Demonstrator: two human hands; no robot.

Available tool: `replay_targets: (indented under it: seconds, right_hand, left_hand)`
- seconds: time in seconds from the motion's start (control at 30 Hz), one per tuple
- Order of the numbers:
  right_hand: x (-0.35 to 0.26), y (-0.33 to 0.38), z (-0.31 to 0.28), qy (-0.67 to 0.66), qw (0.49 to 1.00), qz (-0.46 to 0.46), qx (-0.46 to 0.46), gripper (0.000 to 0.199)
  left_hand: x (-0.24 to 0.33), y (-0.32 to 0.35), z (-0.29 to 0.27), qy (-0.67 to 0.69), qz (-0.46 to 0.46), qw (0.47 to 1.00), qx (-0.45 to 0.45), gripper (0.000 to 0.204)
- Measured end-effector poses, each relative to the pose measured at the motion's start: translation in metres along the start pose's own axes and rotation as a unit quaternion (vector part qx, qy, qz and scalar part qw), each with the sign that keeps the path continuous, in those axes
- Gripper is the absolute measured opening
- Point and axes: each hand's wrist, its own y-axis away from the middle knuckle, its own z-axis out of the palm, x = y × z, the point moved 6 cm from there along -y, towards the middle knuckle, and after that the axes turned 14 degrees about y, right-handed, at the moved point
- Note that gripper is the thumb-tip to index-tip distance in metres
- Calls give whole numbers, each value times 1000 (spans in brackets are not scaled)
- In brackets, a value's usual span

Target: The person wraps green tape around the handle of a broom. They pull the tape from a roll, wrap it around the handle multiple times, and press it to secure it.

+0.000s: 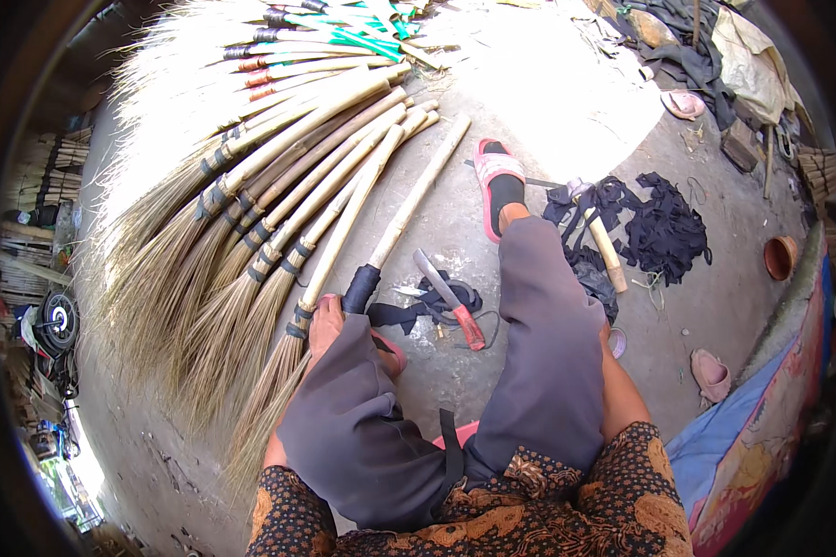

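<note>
The left hand closes its fingers around a broom handle at its black binding (right hand hidden, so its fingers cannot be judged), apparently mid-wrapping; tightening likely needs a steady pull.

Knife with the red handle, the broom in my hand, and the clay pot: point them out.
knife (pixel 448 299): head view, blade near the red handle.
broom (pixel 395 227): head view, bamboo handle above the black wrap.
clay pot (pixel 780 257): head view, rim.

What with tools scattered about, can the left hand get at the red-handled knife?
Probably yes: the left hand sits at a broom handle, and the knife lies uncovered on the floor close to its right.
</note>
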Motion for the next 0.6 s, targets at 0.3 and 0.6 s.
replay_targets:
  seconds: [0.3, 0.6]
  right_hand:
    - [45, -40, 82, -47, 997, -1, 59, 50]
    - [10, -32, 48, 93, 994, -22, 58, 50]
  left_hand:
    - [-7, 0, 5, 47, -98, 993, -46, 63]
    - [-16, 7, 15, 71, -67, 994, -55, 59]
